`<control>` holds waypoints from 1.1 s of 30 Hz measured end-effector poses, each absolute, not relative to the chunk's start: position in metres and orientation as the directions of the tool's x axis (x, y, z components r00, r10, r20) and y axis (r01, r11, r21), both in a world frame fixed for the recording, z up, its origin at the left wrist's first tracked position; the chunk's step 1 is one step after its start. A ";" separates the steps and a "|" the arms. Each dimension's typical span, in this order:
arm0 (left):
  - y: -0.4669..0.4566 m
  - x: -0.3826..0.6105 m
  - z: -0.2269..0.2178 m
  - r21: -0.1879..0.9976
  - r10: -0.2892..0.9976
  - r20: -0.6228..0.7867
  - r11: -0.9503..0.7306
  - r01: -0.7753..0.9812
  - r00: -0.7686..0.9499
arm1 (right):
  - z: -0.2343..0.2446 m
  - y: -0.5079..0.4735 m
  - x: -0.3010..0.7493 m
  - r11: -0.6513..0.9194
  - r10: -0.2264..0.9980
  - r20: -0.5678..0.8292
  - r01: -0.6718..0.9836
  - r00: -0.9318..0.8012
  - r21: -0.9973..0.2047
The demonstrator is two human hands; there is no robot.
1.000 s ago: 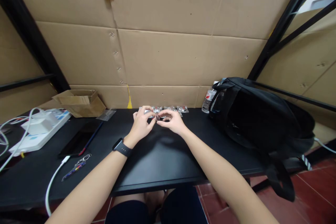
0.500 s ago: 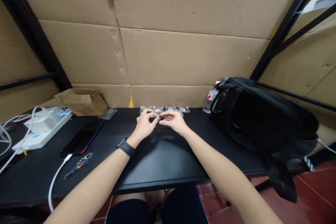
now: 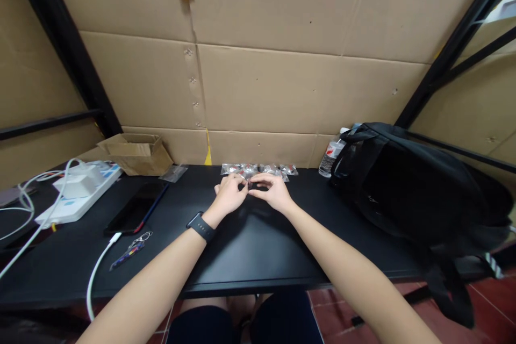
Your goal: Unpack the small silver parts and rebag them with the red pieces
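Note:
Above the middle of the black table, my left hand (image 3: 231, 192) and my right hand (image 3: 272, 192) meet at the fingertips. A tiny dark reddish piece (image 3: 249, 185) is pinched between them, too small to name and partly hidden by the fingers. Both hands are closed in a pinch on it, thumbs below and index fingers above. A dark watch (image 3: 200, 226) is on the left wrist. Just behind the hands lie several small clear plastic packets (image 3: 269, 170) with bits of red in them.
At left are a power strip (image 3: 76, 201) with white cables, a phone (image 3: 137, 208), a keychain (image 3: 129, 252) and a small cardboard box (image 3: 139, 156). A water bottle (image 3: 331, 157) and a black backpack (image 3: 415, 193) stand at right. Cardboard (image 3: 266, 91) walls the back.
The whole view has shifted, so everything appears slightly further right. My fingers have changed their pose a little around the small piece, which shows more now.

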State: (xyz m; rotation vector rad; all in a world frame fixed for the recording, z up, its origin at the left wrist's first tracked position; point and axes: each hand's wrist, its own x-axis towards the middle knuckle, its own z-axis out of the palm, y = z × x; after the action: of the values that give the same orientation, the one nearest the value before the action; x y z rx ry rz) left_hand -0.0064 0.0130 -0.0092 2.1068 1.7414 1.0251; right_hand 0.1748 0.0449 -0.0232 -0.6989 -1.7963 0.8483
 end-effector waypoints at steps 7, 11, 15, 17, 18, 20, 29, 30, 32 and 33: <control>0.010 -0.005 -0.006 0.560 0.876 0.475 -0.372 0.740 0.081 | -0.017 0.043 0.174 0.551 0.802 0.512 0.051 -0.307 -0.833; 0.010 -0.006 -0.004 0.574 0.861 0.497 -0.419 0.704 0.108 | -0.016 0.042 0.174 0.515 0.819 0.490 0.007 -0.297 -0.857; 0.015 -0.009 -0.007 0.635 0.863 0.489 -0.452 0.626 0.127 | -0.017 0.042 0.174 0.471 0.837 0.459 -0.035 -0.298 -0.881; 0.018 -0.011 -0.010 0.685 0.856 0.500 -0.482 0.546 0.130 | -0.017 0.042 0.174 0.443 0.850 0.440 -0.060 -0.289 -0.895; 0.020 -0.012 -0.011 0.709 0.853 0.507 -0.496 0.502 0.127 | -0.017 0.042 0.174 0.433 0.854 0.434 -0.071 -0.289 -0.899; 0.023 -0.013 -0.013 0.743 0.848 0.517 -0.513 0.429 0.118 | -0.016 0.041 0.174 0.423 0.854 0.429 -0.085 -0.294 -0.902; 0.028 -0.016 -0.017 0.823 0.884 0.462 -0.459 0.334 0.076 | -0.014 0.040 0.175 0.428 0.847 0.431 -0.083 -0.312 -0.900; 0.028 -0.017 -0.017 0.807 0.878 0.473 -0.466 0.363 0.077 | -0.014 0.040 0.175 0.429 0.846 0.432 -0.082 -0.313 -0.900; 0.026 -0.017 -0.015 0.754 0.853 0.516 -0.494 0.432 0.075 | -0.013 0.038 0.175 0.427 0.846 0.431 -0.083 -0.313 -0.900; 0.025 -0.017 -0.014 0.720 0.835 0.547 -0.508 0.472 0.065 | -0.012 0.037 0.175 0.420 0.850 0.424 -0.085 -0.312 -0.904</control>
State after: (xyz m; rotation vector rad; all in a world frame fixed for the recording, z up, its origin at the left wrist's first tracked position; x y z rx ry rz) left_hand -0.0169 0.0248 -0.0143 1.9986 1.3051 1.4240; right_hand 0.1748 0.0372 -0.0119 -0.6875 -1.6092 1.0983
